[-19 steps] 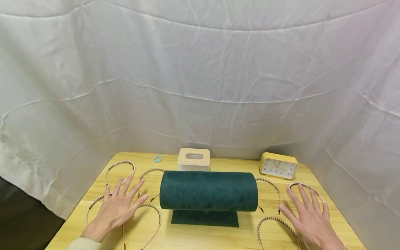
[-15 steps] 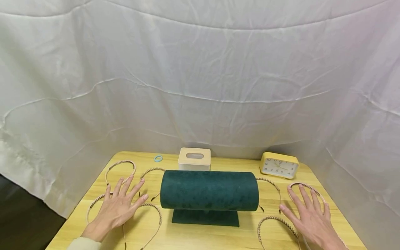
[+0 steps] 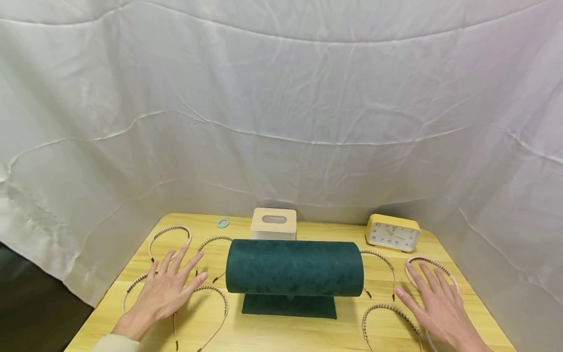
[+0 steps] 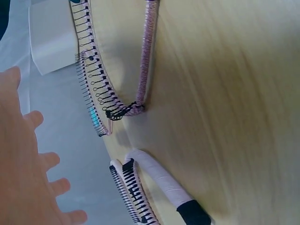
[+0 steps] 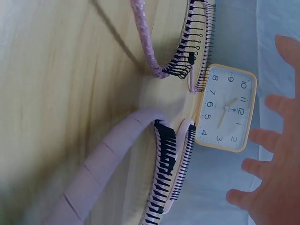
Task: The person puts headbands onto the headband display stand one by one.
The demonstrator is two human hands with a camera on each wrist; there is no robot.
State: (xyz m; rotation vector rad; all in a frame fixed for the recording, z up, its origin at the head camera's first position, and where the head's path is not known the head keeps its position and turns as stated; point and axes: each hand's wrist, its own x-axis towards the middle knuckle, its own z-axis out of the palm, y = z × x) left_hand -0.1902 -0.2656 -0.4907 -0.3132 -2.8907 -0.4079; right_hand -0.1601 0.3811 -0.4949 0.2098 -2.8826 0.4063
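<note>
My left hand [image 3: 164,293] hovers with fingers spread over the left side of the table, holding nothing. Around it lie several pinkish headbands, among them a back-left headband [image 3: 171,228] and a front headband [image 3: 226,305]. In the left wrist view, black comb teeth line the inside of a headband [image 4: 144,61]. At the right, my right hand [image 3: 440,310] is held over more headbands, such as a curved headband [image 3: 382,307], its fingers extended and gripping nothing. Between the hands stands a dark green velvet roll stand [image 3: 294,269]; it partly hides a headband on either side.
A tissue box [image 3: 273,222] with a wooden lid stands behind the roll. A yellow alarm clock [image 3: 393,233] sits at the back right. One small blue ring [image 3: 223,223] lies near the rear edge. Pale curtain [image 3: 281,107] encloses the wooden table [image 3: 281,337].
My right hand's fingers have drawn a little closer together and the hand has shifted slightly. The left hand is almost still. The headbands and the roll stand stay in place.
</note>
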